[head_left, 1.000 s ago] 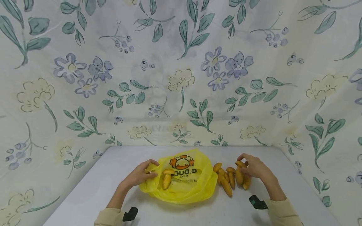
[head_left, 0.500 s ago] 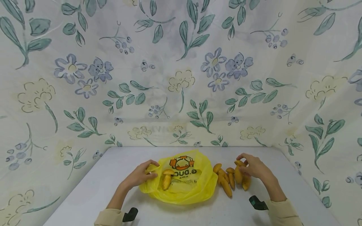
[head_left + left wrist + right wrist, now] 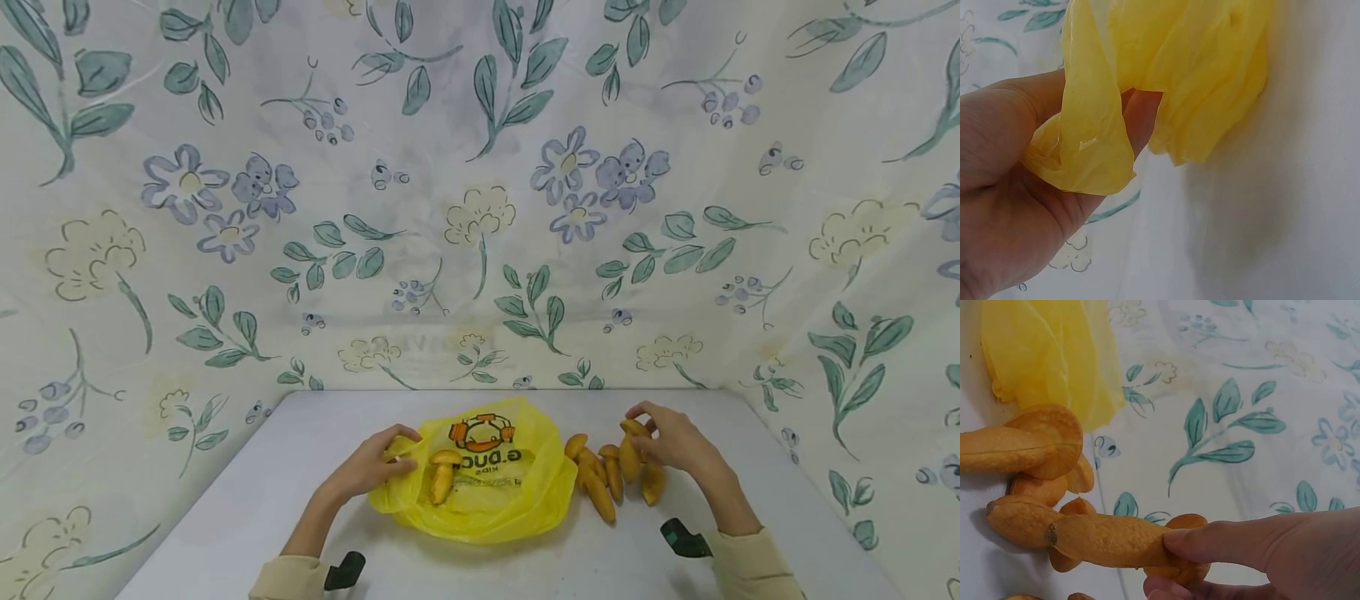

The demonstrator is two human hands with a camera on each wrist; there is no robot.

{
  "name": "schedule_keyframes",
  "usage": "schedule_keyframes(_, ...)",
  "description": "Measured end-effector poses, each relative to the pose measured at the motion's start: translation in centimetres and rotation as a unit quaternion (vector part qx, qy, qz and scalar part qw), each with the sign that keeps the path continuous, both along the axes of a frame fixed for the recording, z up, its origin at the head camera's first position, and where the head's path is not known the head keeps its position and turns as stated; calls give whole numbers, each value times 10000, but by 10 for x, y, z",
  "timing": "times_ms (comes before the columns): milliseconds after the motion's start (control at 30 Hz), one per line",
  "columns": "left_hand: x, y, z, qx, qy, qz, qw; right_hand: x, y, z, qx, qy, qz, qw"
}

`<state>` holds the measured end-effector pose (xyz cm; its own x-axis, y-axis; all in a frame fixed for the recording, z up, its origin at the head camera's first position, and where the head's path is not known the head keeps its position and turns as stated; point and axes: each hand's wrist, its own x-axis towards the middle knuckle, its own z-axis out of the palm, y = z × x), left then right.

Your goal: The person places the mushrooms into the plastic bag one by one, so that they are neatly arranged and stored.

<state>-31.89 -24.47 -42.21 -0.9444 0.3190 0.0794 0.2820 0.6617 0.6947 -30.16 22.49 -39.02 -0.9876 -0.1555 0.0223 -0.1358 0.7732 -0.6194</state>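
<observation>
Mushroom (image 3: 630, 460), at three o'clock from the yellow bag (image 3: 525, 510), sits pinched near its cap by your right hand (image 3: 678, 442); your left hand (image 3: 366, 465) grips the bag's nine-o'clock edge. A sideways sweep could roll the neighbouring mushrooms (image 3: 598, 498) at its eight o'clock; a slackening left grip could let the plastic sag.

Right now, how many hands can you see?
2: the left hand grips the left edge of the yellow bag, and the right hand holds a mushroom. Neither is hidden from the head view.
</observation>
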Motion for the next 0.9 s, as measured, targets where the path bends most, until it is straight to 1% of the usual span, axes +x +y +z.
schedule_keyframes(167,-1,1,0,-12,-12,4,10000,2,-3,4,-11,97,27,9999)
schedule_keyframes(333,-2,1,-1,-72,31,87,9999,4,-6,9,18,181,69,9998)
schedule_keyframes(500,-1,1,-1,-58,29,83,9999,6,-9,10,-4,196,118,9997)
schedule_keyframes(733,-1,2,0,-13,-61,127,9999,9,-10,14,-68,201,91,9997)
schedule_keyframes(900,-1,2,0,-16,-78,102,9999,10,-11,16,-43,181,32,9998)
